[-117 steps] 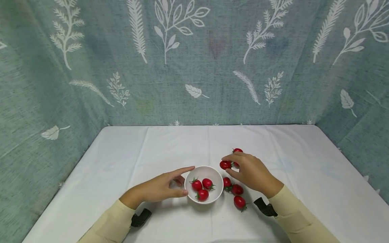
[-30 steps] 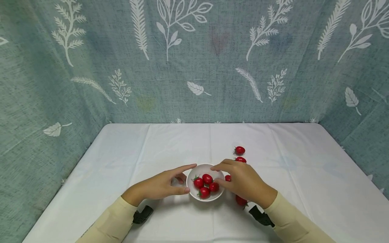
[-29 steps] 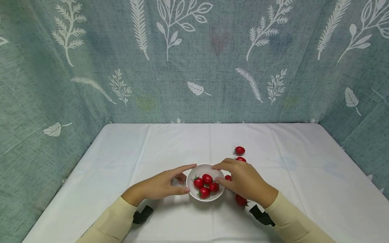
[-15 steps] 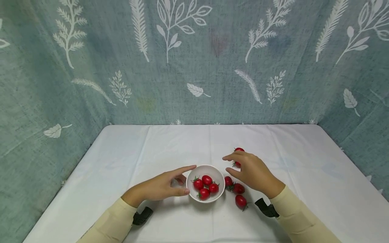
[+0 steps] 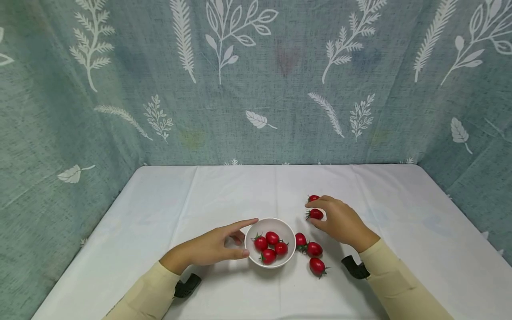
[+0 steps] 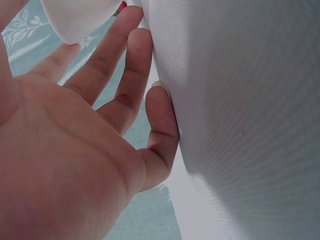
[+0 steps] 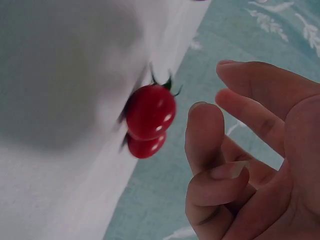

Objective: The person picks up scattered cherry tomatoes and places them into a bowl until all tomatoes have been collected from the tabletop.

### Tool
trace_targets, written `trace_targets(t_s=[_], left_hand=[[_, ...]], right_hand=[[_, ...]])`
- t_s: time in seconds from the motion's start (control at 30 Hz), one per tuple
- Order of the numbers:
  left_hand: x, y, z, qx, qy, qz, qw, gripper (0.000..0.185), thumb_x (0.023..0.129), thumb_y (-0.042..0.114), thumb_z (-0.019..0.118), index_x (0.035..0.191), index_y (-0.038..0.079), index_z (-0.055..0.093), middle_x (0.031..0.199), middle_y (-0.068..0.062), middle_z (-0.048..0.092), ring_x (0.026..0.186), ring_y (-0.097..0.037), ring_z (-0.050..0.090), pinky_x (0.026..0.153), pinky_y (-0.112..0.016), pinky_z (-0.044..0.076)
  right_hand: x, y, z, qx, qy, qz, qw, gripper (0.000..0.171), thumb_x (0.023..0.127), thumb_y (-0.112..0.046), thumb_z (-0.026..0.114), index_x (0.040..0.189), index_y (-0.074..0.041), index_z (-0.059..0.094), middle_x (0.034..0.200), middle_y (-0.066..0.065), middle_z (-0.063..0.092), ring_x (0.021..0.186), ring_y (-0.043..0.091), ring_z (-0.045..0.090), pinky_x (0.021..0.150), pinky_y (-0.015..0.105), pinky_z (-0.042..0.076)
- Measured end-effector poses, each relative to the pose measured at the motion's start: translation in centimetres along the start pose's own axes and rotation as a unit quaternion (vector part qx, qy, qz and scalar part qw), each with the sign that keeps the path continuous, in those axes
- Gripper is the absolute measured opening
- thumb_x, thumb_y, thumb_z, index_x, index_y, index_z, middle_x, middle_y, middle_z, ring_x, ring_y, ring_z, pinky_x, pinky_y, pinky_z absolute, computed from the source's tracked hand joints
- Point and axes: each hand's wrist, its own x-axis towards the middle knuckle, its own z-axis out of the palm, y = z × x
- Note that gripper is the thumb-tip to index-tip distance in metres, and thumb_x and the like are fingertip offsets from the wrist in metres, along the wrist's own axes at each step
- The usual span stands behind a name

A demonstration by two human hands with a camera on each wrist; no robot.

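Observation:
A white bowl [image 5: 294,249] holds several small red cherry tomatoes [image 5: 268,256] with green stems. My left hand [image 5: 208,245] touches the bowl's left side, its thumb and index finger spread along the rim. In the left wrist view, the left fingers [image 6: 102,62] stretch toward the bowl [image 6: 80,20]. Behind and right of the bowl, my right hand [image 5: 342,222] spreads thumb and fingers about a cherry tomato [image 5: 316,214]. The right wrist view shows a gap between that tomato [image 7: 150,112] and the fingers [image 7: 204,135]. Another cherry tomato [image 5: 313,198] lies just behind, partly covered by the hand.
Just right of the bowl lie three more cherry tomatoes [image 5: 314,249], one close against its wall. A white cloth [image 5: 216,191] covers the table. A green leaf-patterned curtain [image 5: 256,142] stands around the back and sides.
My right hand has moved from above the bowl back and right to the far tomatoes. The bowl has gained a tomato since the earliest frame. My left hand has stayed at the rim.

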Motion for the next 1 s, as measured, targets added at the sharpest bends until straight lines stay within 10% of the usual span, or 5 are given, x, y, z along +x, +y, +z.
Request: trace_targets(t_s=[1.0], left_hand=[[0.1, 0.0, 0.1, 0.0, 0.003, -0.004, 1.0, 0.073, 0.093, 0.042, 0.07, 0.155, 0.039, 0.031, 0.116, 0.007, 0.067, 0.114, -0.016, 0.058, 0.099, -0.048, 0.043]], right_hand=[[0.6, 1.7, 0.8, -0.014, -0.065, 0.057, 0.996, 0.037, 0.083, -0.012, 0.082, 0.119, -0.01, 0.074, 0.105, 0.004, 0.072, 0.097, 0.022, 0.067, 0.081, 0.04, 0.057]])
